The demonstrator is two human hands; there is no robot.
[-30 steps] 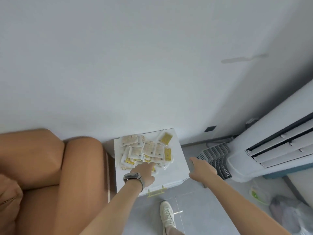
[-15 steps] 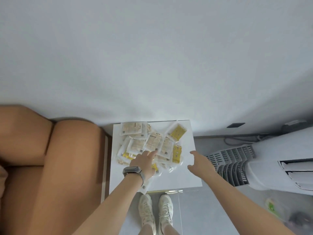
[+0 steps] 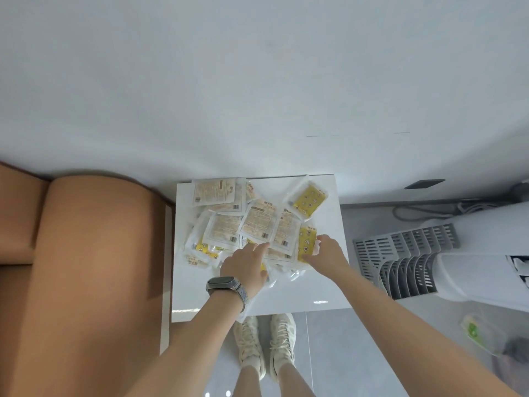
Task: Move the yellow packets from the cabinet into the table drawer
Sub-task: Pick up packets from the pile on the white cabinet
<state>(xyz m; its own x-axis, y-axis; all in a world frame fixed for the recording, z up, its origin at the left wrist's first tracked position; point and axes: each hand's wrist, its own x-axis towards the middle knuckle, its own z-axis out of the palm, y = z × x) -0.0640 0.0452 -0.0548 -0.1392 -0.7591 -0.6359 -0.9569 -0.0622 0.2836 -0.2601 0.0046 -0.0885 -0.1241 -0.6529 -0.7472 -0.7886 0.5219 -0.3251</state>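
A loose pile of yellow packets [image 3: 243, 224] in clear wrappers covers the top of a small white cabinet [image 3: 297, 293] against the wall. My left hand [image 3: 247, 266], with a watch on its wrist, lies on the near middle of the pile, fingers pointing into it. My right hand [image 3: 326, 252] pinches the edge of one yellow packet [image 3: 307, 242] at the pile's right side. One more yellow packet [image 3: 309, 200] lies apart at the back right corner. No drawer shows.
A tan sofa arm [image 3: 91, 267] stands tight against the cabinet's left side. A white standing air conditioner [image 3: 472, 259] with a grey grille is on the floor to the right. My feet [image 3: 264, 345] stand just in front of the cabinet.
The view has swung down over the cabinet. My right hand moved left from the cabinet's right edge onto the pile and closed on a yellow packet. My left hand stays on the pile.
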